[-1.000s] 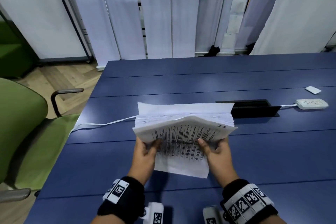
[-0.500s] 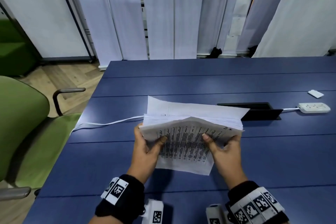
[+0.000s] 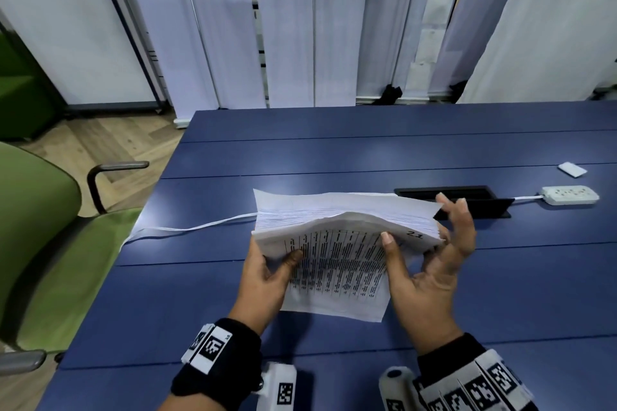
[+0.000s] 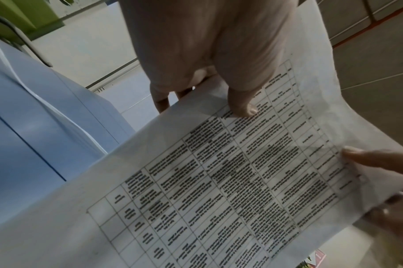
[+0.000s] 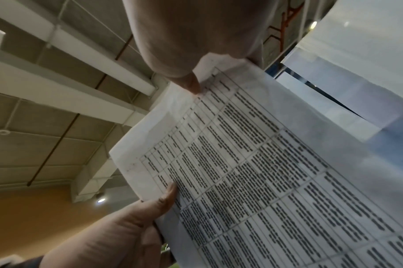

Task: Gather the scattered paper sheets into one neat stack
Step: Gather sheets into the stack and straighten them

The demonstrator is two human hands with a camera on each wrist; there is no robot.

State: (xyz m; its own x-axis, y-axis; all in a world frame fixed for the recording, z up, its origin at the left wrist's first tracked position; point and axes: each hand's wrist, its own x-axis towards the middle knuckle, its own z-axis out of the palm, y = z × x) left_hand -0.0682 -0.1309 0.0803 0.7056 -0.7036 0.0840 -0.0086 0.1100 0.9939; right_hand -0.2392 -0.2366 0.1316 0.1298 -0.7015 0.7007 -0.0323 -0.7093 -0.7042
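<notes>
A thick stack of paper sheets [image 3: 334, 264] stands on its long edge on the blue table [image 3: 334, 150], its printed front sheet facing me. My left hand [image 3: 267, 274] grips the stack's left end, thumb on the printed face. My right hand [image 3: 434, 264] is at the right end with its fingers spread and straight beside the edge; only its thumb touches the front sheet. The left wrist view shows the printed sheet [image 4: 219, 181] under my left thumb [image 4: 242, 107]. In the right wrist view the same sheet [image 5: 264, 181] meets my right thumb [image 5: 189, 83].
Behind the stack lie a black cable slot [image 3: 467, 200] and a white power strip [image 3: 571, 194], with a small white card [image 3: 572, 169] beyond. A white cable [image 3: 187, 228] runs off the table's left edge. A green chair [image 3: 40, 243] stands at the left.
My right hand has let go of the stack's front and spread its fingers at the right end. The stack has shifted slightly to the right; the left hand keeps its grip.
</notes>
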